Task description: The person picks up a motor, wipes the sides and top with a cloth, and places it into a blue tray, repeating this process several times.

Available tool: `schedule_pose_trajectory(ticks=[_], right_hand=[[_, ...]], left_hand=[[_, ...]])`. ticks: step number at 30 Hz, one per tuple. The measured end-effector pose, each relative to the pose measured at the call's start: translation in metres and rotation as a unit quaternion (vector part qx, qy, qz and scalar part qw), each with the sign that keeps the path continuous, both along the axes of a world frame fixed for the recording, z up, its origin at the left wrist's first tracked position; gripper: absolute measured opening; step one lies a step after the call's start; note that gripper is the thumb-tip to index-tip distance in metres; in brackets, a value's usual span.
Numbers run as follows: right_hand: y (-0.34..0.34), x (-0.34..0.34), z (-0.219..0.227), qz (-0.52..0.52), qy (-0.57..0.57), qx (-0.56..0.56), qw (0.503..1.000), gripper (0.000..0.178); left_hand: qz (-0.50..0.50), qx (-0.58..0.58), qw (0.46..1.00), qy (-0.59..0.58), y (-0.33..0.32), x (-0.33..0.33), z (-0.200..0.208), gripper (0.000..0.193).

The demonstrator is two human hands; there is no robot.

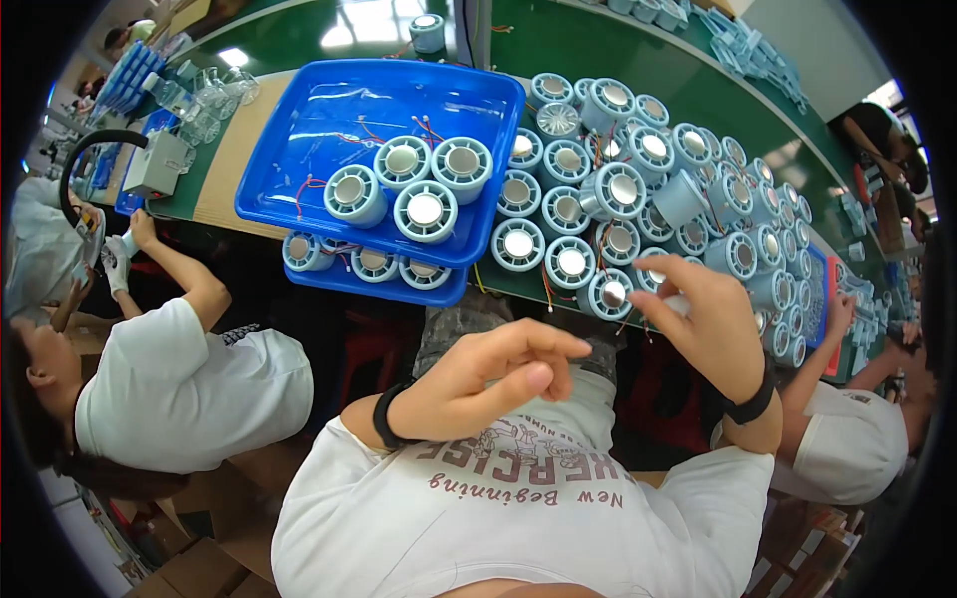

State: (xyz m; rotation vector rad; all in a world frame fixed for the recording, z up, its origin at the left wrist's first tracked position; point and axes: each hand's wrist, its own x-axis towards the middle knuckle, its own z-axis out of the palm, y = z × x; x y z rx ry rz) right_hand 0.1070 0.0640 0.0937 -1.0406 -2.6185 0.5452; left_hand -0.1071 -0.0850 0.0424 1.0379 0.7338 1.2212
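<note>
I log: left hand [477, 387], loosely half-open; right hand [716, 324], thumb and fingers parted, near massed pale-blue cylinders [570, 261]; blue tray [329, 110], four more inside.

Under 1 long, glossy green worktable [588, 45] mirroring white light [369, 22] at its far side, 2 partly hidden red seats [682, 424] sit in shadow, with brown cardboard boxes [204, 571] near left and a pale grey panel [797, 50] far right.
</note>
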Motion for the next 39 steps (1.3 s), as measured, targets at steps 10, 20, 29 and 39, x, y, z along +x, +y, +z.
schedule_pose_trajectory(ticks=[10, 20, 29, 39], right_hand=[[0.08, 0.005, 0.085, 0.02, -0.079, 0.126, 0.989, 0.028], [0.29, -0.163, 0.086, -0.047, -0.443, 0.122, 0.887, 0.035], [0.299, -0.264, 0.041, 0.024, -0.553, 0.116, 0.824, 0.058], [0.351, -0.293, -0.063, 0.116, -0.526, 0.013, 0.842, 0.068]], left_hand=[[-0.05, 0.035, 0.992, 0.108, -0.003, -0.001, 0.007, 0.033], [-0.073, -0.033, 0.995, 0.064, 0.003, -0.007, -0.027, 0.034], [0.005, -0.091, 0.996, 0.005, -0.008, -0.032, -0.048, 0.037], [0.044, -0.136, 0.989, -0.045, -0.004, -0.04, -0.051, 0.039]])
